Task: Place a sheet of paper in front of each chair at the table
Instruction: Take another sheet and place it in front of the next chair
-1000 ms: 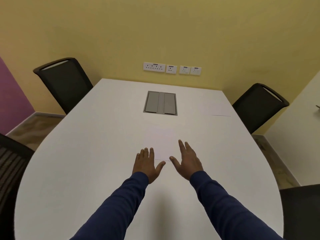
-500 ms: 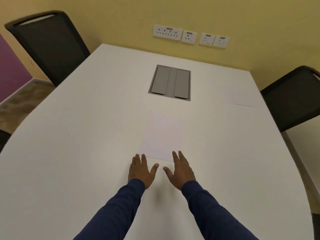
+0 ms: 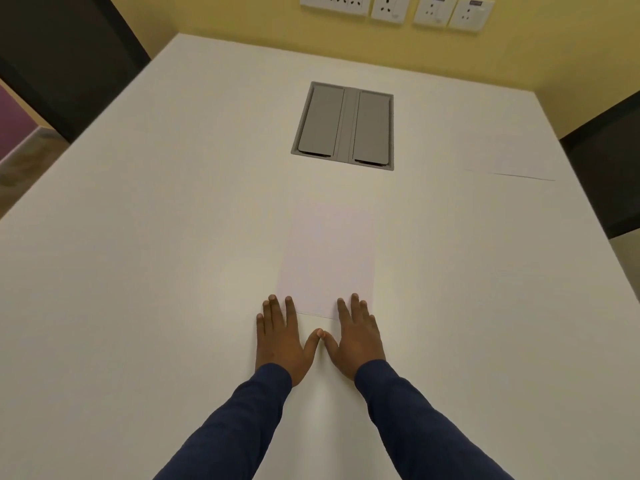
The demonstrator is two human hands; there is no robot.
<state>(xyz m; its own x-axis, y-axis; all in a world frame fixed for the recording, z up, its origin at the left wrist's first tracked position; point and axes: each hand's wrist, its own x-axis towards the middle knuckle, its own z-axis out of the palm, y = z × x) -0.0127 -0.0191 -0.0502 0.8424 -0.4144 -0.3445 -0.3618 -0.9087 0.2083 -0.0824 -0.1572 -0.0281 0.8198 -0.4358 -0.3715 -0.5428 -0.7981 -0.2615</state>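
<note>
The plain white rectangular sheet of paper (image 3: pixel 327 258) lies flat in the middle of the table, its near edge under the fingertips and its far edge just short of the grey hatch. A second ago both hands sat a little apart at that near edge; now they have drawn together, thumbs touching tip to tip, and the view has dropped in much closer over the sheet. The left hand (image 3: pixel 278 341) lies palm down with fingers spread, its index finger just over the paper's near left corner. The right hand (image 3: pixel 358 339) is also flat and open, its fingers resting on the near right corner. Neither pinches anything; they press and steady.

Around it stretches the broad white oval table (image 3: pixel 138 271), and beyond the sheet sits the grey two-flap cable hatch (image 3: pixel 344 126), closed. Far right, a second white sheet (image 3: pixel 516 161) lies flat near the table edge, in front of the black mesh chair (image 3: pixel 609 171) there. Another black chair (image 3: pixel 65 60) stands at the far left with no paper visible before it.

My read: one place is served, and this central sheet is being gathered for the next chair.
</note>
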